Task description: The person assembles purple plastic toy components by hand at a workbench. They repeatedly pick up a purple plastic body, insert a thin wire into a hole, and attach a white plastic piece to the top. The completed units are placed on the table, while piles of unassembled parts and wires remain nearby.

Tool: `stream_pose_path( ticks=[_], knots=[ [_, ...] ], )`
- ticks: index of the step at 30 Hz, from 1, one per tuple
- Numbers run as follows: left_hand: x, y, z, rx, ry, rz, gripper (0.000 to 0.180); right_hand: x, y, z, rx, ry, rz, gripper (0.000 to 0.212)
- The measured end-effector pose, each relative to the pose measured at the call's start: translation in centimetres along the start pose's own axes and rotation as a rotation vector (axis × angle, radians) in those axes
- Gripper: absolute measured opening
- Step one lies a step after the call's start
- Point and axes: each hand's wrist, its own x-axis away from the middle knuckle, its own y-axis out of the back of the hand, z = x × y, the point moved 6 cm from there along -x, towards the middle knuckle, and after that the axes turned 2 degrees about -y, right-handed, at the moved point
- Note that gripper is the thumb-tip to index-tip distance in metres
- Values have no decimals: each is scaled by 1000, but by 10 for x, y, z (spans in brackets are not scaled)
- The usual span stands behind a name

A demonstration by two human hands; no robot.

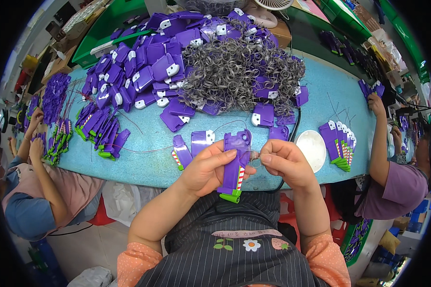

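My left hand (207,167) is closed around a purple plastic wing-shaped part (233,165) with a green tip and a red-and-white striped edge. The part stands nearly upright in front of my apron, green end down. At its right edge, my right hand (288,165) pinches a thin wire loop (255,160), perhaps a spring; its exact shape is too small to tell. Just beyond my hands lie a striped purple part (181,150) and a purple-and-white shell (202,141). A white round dish (311,151) sits right of my right hand.
Purple shells with white ends (151,71) pile up at the far left of the blue table (148,170). Tangled grey wire springs (230,71) heap beside them. Striped parts lie in a stack (339,143) at right and a bundle (103,129) at left. Co-workers sit on both sides.
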Motion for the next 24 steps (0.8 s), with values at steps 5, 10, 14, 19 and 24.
stream_pose_path(
  ticks=[5, 10, 14, 19, 24],
  knots=[
    [-2, 0, -8, -207, -106, -49, 29, -1, 7, -3, 0, -60, -48, 13],
    [6, -5, -20, -713, -187, -119, 31, -4, 7, -1, -34, -38, -71, 12],
    [-2, 8, -28, -598, -164, -246, 27, 21, 17, 19, 114, 165, -265, 8],
    [3, 17, -33, -548, -158, -333, 23, 83, 49, 65, 1028, 470, -892, 3],
    [45, -21, -24, -556, -170, -266, 28, 86, 72, 37, 1175, 404, -897, 5]
  ],
)
